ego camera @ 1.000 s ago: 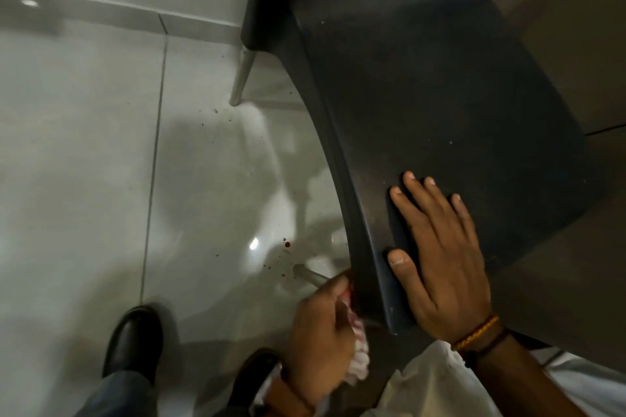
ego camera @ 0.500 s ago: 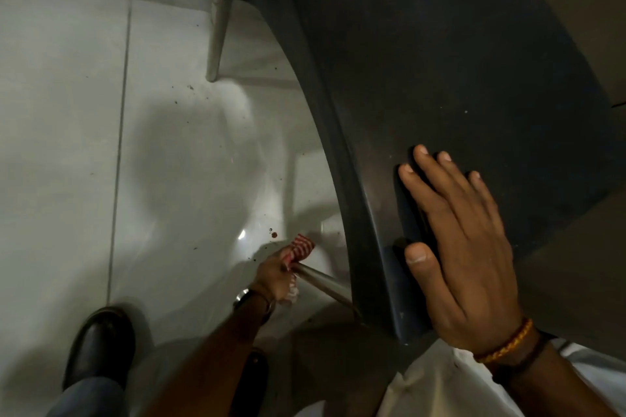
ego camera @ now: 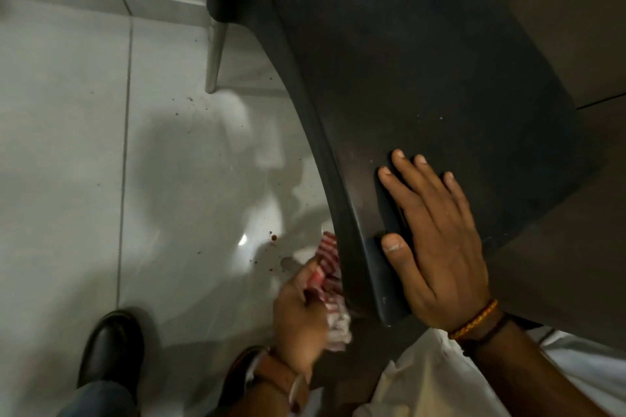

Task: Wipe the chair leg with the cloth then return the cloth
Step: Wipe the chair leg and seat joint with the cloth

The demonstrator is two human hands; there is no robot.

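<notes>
A black plastic chair [ego camera: 423, 85] fills the upper right of the head view, seen from above. My right hand [ego camera: 437, 244] lies flat on the near corner of its seat, fingers spread. Below the seat edge my left hand [ego camera: 299, 318] is closed around a red-and-white striped cloth [ego camera: 330, 284], wrapped at the near front chair leg, which the cloth and seat edge hide. A second metal chair leg [ego camera: 215, 54] stands bare farther back on the floor.
Glossy grey floor tiles [ego camera: 84, 162] carry small dark red spots [ego camera: 273, 238] near the cloth. My black shoe [ego camera: 111, 349] stands at the lower left. A skirting board [ego camera: 101, 0] runs along the wall at the top. A beige surface [ego camera: 569, 27] borders the chair's right side.
My left hand with the cloth slid down the near leg toward the floor, then came back up under the seat edge. My right hand stayed on the seat.
</notes>
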